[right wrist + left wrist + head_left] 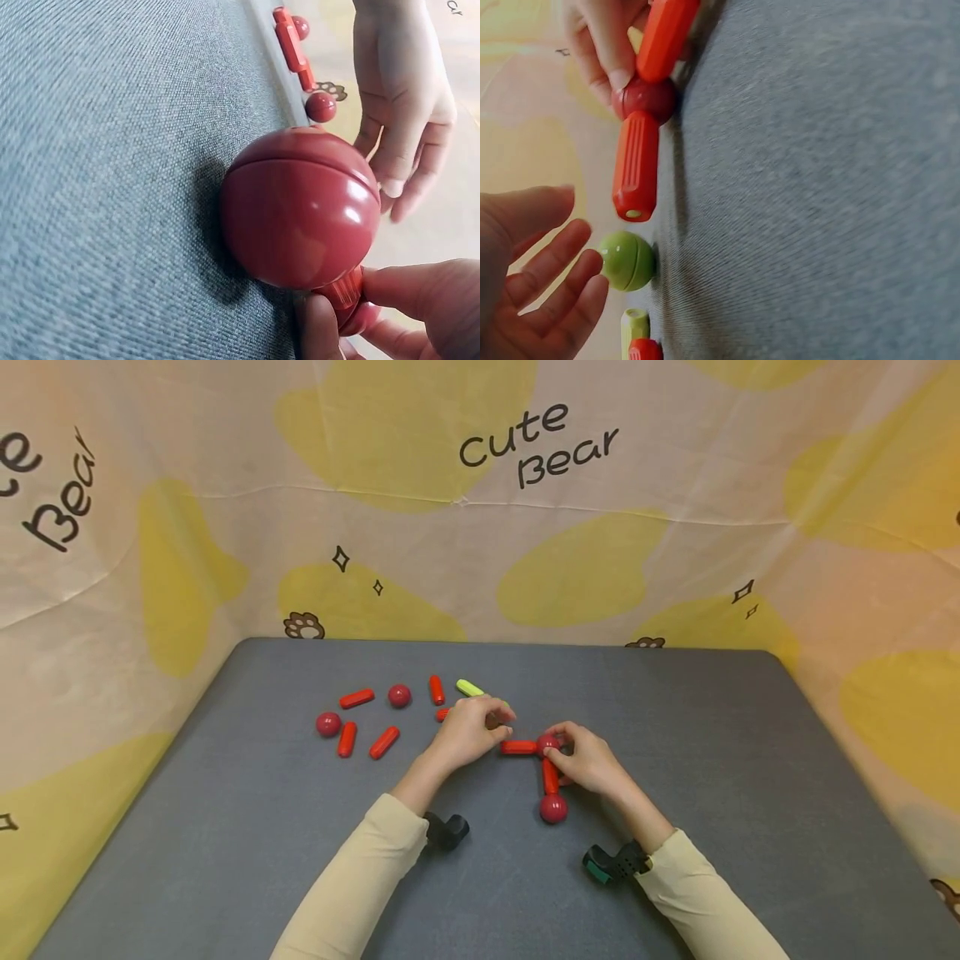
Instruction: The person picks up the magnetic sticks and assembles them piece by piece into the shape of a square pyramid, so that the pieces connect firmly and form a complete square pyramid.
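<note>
Two red sticks and two dark red balls are joined into an L shape on the table. My right hand [588,760] pinches the corner ball [547,744], which joins both sticks. One stick [519,747] points left from it; the other stick [551,776] runs toward me to the near ball [553,808], large in the right wrist view. My left hand [468,731] hovers left of the free stick end, fingers loosely bent and holding nothing. In the left wrist view a green ball [628,260] lies beside its fingertips, mostly hidden by that hand in the head view.
Several loose red sticks [384,742] and two dark red balls, one [327,724] farther left than the other [400,696], lie left of my left hand. A yellow-green stick [469,687] is behind that hand. A printed cloth [420,543] hangs behind the grey table [712,735].
</note>
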